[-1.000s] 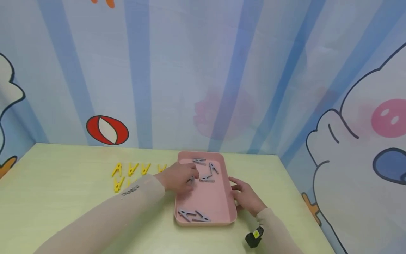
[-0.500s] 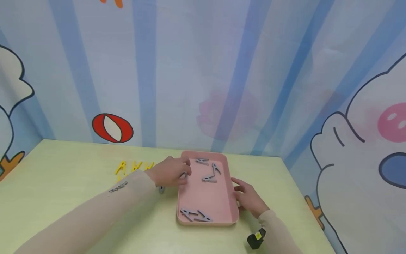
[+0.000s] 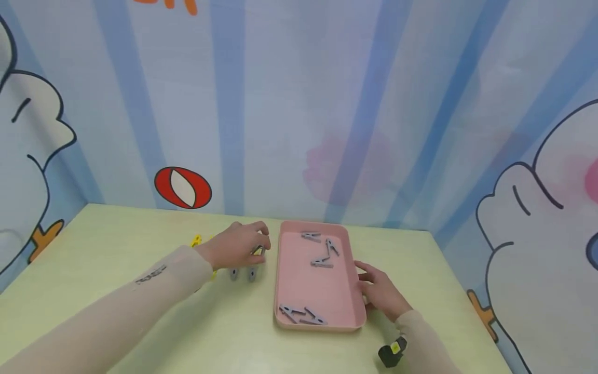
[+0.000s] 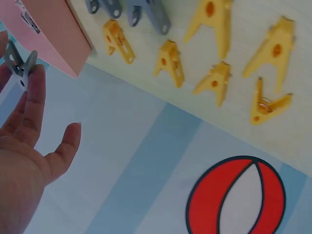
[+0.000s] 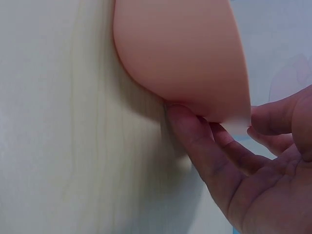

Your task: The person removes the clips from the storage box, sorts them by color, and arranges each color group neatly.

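We see the left hand (image 3: 237,246) left of centre in the head view, raised above the table (image 3: 224,343). Its thumb and fingers pinch a grey peg (image 4: 22,66), which sits at the upper left in the left wrist view; one finger stands apart from the rest. The peg is just outside the left wall of the pink tray (image 3: 314,291).

At the lower right of the head view, we find the right hand (image 3: 383,291) against the tray's right wall. Its fingers are slightly bent and apart, touching the outside; we cannot tell whether they pinch the rim.

We count five pegs (image 3: 322,263) in the tray, all grey: three towards its top, two at its bottom left. Two loose pegs (image 3: 252,274), also grey, lie below the left hand. Six yellow pegs (image 4: 214,84) spread across the top and right of the left wrist view. A striped backdrop (image 3: 289,104) fills the upper frame.
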`<state>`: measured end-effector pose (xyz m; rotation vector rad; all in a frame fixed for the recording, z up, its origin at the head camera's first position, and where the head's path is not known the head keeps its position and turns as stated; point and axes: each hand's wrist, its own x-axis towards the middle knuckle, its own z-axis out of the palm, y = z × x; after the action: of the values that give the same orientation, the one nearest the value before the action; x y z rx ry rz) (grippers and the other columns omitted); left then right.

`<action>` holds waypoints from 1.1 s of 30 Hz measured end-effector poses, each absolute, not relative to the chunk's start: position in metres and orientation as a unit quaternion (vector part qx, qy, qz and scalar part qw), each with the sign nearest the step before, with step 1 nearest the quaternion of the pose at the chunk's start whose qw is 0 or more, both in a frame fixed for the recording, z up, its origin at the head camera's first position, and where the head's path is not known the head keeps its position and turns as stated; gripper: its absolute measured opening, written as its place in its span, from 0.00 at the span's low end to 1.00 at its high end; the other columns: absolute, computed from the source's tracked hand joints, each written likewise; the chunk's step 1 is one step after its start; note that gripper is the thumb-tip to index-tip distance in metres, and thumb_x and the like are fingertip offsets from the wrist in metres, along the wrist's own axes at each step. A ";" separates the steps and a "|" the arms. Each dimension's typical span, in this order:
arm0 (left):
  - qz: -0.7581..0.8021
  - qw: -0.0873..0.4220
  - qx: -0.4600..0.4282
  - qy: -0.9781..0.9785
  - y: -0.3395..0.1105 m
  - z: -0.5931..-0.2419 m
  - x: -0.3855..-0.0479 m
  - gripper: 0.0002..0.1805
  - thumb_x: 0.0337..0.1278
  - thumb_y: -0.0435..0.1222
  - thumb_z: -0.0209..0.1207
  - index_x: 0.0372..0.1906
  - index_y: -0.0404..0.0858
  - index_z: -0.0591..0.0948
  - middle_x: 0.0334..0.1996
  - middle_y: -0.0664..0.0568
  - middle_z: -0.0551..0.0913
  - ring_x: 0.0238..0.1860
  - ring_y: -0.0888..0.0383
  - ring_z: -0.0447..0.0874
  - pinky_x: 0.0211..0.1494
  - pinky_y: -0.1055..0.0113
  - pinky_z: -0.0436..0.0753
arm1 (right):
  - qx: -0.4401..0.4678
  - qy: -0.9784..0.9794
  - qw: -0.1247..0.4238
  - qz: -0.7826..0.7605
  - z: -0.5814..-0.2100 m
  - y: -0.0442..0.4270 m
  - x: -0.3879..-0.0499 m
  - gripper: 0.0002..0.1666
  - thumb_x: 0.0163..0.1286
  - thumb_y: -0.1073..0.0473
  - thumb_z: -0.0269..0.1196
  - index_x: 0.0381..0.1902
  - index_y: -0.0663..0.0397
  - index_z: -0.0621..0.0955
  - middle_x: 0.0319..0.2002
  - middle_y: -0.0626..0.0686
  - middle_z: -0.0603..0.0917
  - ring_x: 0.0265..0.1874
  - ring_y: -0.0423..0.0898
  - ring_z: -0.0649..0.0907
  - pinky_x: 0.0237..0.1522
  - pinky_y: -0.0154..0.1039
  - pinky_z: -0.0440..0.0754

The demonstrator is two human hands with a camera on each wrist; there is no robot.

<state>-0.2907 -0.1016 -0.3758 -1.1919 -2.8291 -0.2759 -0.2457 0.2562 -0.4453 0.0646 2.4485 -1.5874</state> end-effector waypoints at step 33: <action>-0.148 0.003 -0.241 -0.959 -0.204 -0.420 -0.229 0.18 0.52 0.41 0.72 0.48 0.41 0.85 0.47 0.51 0.81 0.44 0.55 0.80 0.50 0.50 0.80 | 0.028 0.849 0.131 -0.511 -0.439 0.252 -0.243 0.34 0.75 0.67 0.51 0.77 0.55 0.59 0.63 0.70 0.71 0.46 0.55 0.83 0.35 0.47 0.85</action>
<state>-0.2294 -0.2036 -0.4197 -0.7544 -3.0078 -0.4637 -0.2426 0.2524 -0.4387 0.0825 2.4665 -1.4833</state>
